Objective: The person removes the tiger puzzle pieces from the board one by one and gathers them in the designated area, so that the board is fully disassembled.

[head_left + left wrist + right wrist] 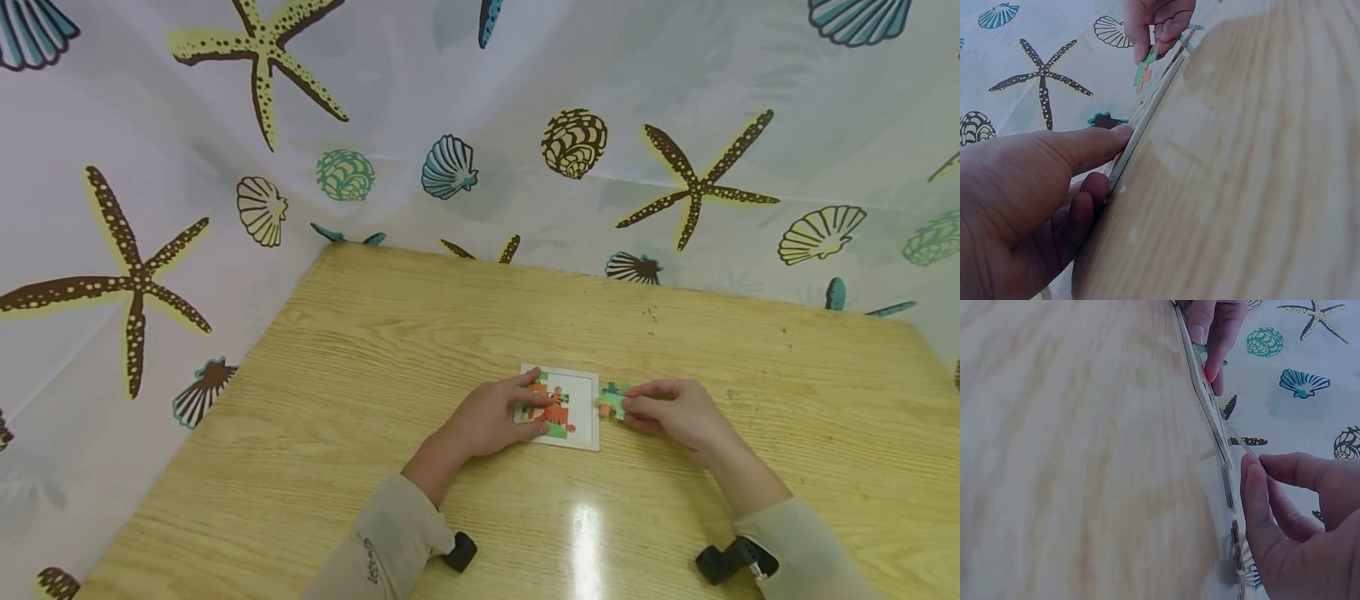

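A white-framed jigsaw tray [585, 417] lies flat on the table, with orange and green puzzle pieces [553, 414] fitted in its left part. My left hand [495, 417] rests over the tray's left side, fingers spread across it and the thumb [1107, 145] against the near rim. To the right of the tray, my right hand [678, 412] pinches a green and orange puzzle piece [1144, 67] between thumb and fingertips, raised off the table. Seen edge-on in the right wrist view, that piece is mostly hidden by the fingers.
In the right wrist view, more puzzle pieces [1237, 547] lie on the table below the right hand. The wooden table [375, 350] backs onto a white curtain [510, 75] printed with shells and starfish. A dark wrist device [723, 562] hangs by each sleeve.
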The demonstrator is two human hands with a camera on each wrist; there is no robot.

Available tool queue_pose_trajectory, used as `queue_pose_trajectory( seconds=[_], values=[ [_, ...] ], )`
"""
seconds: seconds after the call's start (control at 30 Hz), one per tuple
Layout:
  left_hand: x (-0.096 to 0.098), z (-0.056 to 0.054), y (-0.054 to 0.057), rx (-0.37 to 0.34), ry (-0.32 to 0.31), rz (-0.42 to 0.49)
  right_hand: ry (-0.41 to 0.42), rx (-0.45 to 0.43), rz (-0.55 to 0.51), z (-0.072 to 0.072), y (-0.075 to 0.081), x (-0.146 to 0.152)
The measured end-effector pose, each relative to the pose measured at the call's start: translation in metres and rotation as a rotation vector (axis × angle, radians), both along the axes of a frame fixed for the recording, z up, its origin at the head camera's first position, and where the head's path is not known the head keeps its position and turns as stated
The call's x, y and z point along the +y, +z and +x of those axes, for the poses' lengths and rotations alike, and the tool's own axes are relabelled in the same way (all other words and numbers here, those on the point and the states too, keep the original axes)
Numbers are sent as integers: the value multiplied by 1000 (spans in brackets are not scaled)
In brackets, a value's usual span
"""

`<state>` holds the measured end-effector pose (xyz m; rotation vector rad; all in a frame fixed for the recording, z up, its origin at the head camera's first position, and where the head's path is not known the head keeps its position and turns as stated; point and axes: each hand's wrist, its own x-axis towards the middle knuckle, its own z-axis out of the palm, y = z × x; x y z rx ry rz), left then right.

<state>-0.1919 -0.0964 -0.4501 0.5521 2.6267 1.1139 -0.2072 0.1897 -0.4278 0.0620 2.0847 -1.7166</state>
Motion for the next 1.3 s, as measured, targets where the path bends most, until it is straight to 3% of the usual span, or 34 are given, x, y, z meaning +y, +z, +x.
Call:
queue_pose_trajectory(
  seconds=[0.47,0.93,1.3],
  values=[
    [0,-1,-1,-8,-1,-8,17,25,69,1,-2,7],
    [1,-2,-4,9,4,-19,69,239,497,10,5,-2],
    [1,-2,-3,11,7,-16,71,254,512,10,6,-5]
  ],
)
